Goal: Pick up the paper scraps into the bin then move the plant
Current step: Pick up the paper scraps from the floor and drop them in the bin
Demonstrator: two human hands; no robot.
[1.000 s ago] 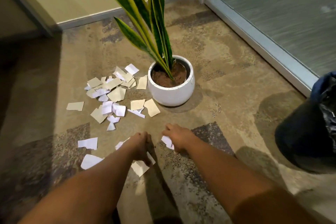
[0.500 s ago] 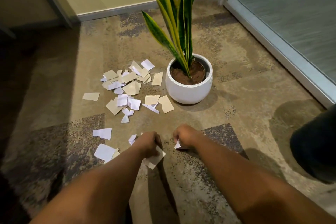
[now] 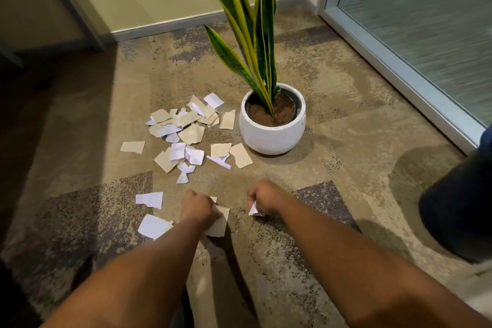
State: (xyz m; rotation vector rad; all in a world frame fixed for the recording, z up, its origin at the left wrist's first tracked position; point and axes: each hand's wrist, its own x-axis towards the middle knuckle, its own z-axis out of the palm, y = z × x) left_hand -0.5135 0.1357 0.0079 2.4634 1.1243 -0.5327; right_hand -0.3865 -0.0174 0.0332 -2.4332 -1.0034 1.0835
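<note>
Several torn paper scraps, white and beige, lie scattered on the carpet left of a snake plant in a round white pot. Low over the carpet, my left hand is closed on a beige scrap. To its right my right hand is closed on a small white scrap. Two white scraps rest on the floor left of my left hand. A dark bin stands at the right edge, only partly in view.
A frosted glass panel in a metal frame runs along the right. A yellow wall with a grey baseboard closes the back. Patterned carpet lies between the pot and the bin.
Both hands have closed on scraps and lifted them slightly. The camera has turned left, so the pot sits further right in view and less of the bin shows.
</note>
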